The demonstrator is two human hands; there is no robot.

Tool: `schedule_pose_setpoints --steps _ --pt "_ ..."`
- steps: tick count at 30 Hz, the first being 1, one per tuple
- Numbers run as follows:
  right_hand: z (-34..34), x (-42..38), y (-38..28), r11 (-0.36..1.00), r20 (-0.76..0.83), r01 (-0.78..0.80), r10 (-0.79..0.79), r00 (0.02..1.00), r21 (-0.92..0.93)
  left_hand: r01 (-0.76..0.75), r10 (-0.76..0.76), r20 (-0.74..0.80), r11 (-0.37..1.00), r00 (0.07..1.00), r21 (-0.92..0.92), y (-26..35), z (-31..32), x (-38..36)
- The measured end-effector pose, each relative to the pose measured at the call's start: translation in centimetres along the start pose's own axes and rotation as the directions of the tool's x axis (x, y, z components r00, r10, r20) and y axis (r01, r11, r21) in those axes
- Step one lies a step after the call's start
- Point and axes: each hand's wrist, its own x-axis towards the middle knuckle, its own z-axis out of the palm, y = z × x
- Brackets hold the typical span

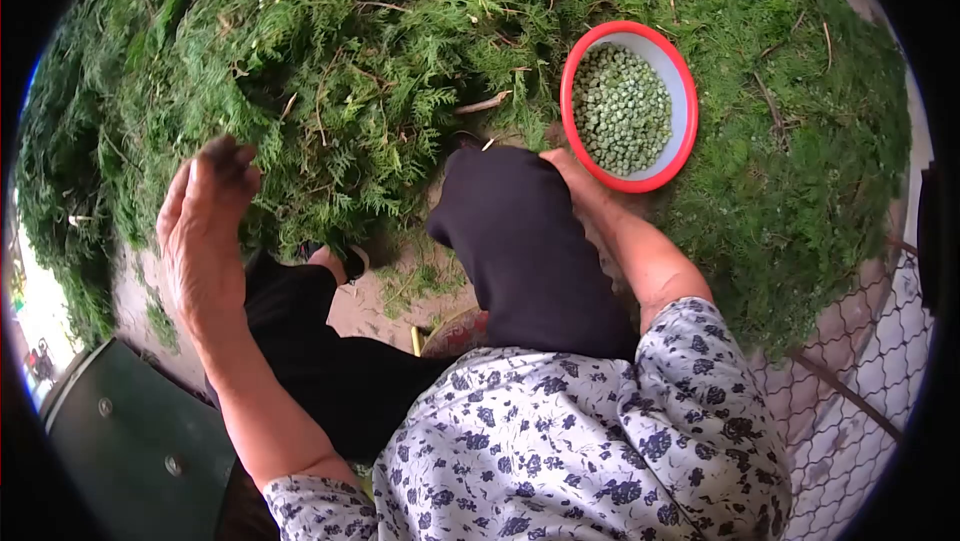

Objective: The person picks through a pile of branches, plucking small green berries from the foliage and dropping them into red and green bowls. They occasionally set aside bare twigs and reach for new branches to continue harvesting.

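My left hand [208,206] is raised at the left, over the edge of the green branches [330,81]. Its fingers are bent and pressed together, with dark fingertips; what they hold, if anything, is too small or hidden to make out. Low beside my knee, my right hand [572,177] reaches down close to the bowl's near-left rim. The knee hides most of its fingers, so their grip does not show. A red-rimmed bowl [683,141] with a pale inside stands on the greenery and holds many small green cones or seed pods [620,109].
Cut evergreen branches lie heaped across the back and right. A broken stick [483,103] rests on them near my knee. At the lower left is a dark green panel [135,441]; at the lower right, wire mesh [850,411]. Dark trousers [525,251] cover my legs.
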Motion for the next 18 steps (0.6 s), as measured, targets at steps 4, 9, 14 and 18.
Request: schedule_pose_setpoints --steps 4,9,14,18 --pt "2.4 0.7 1.8 0.945 -0.009 -0.034 0.032 0.999 -0.326 0.032 -0.032 -0.021 0.999 0.999 0.023 -0.6 -0.2 0.0" --pt "5.4 4.0 2.5 0.935 -0.433 -0.099 -0.063 0.899 -0.340 0.104 -0.106 0.049 0.994 0.993 0.045 -1.6 1.3 0.3" --pt "6.5 7.0 2.0 0.909 -0.516 -0.193 -0.028 0.856 -0.369 0.154 -0.157 0.052 0.986 0.986 0.058 -2.1 1.6 0.9" --pt "7.2 7.5 1.8 0.920 -0.577 -0.243 0.023 0.817 -0.307 0.179 -0.184 0.068 0.981 0.981 0.081 -2.6 1.5 1.1"
